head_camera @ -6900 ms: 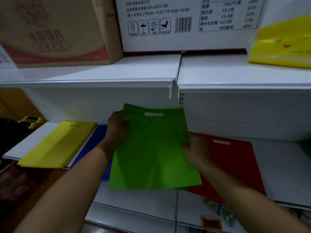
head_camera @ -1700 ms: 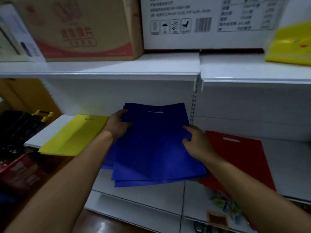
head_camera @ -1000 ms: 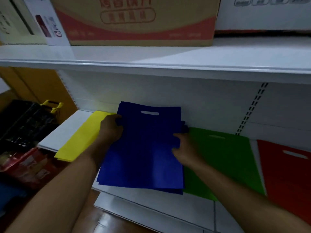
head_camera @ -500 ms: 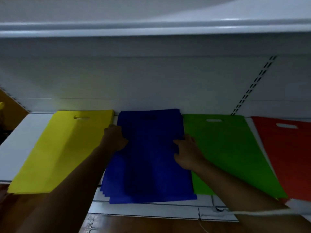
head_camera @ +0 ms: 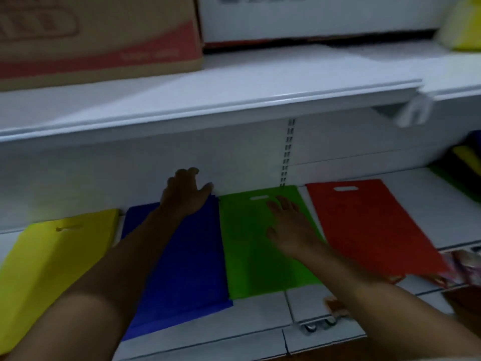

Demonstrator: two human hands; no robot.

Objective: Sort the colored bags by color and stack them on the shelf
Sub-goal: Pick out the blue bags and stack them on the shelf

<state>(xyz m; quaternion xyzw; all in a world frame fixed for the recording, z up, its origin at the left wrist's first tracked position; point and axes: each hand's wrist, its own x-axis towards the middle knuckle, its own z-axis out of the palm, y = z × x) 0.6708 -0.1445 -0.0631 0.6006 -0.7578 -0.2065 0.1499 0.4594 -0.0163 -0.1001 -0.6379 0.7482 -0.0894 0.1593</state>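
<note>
Four flat piles of bags lie side by side on the white shelf (head_camera: 260,313): yellow bags (head_camera: 52,259) at the left, then blue bags (head_camera: 187,267), green bags (head_camera: 250,246) and red bags (head_camera: 369,225). My left hand (head_camera: 184,194) hovers over the far end of the blue pile with fingers loosely spread, holding nothing. My right hand (head_camera: 289,230) lies flat over the green pile, fingers straight, near the handle slot.
An upper shelf (head_camera: 208,100) overhangs the bags, carrying a brown carton (head_camera: 99,35) and a white carton (head_camera: 312,16). More loose bags, yellow, green and dark, lie at the far right (head_camera: 466,168). Packaged goods (head_camera: 463,267) sit below the red pile.
Both hands have let go of the blue pile, which now lies on the shelf. The left hand rose to its far end; the right hand moved onto the green pile.
</note>
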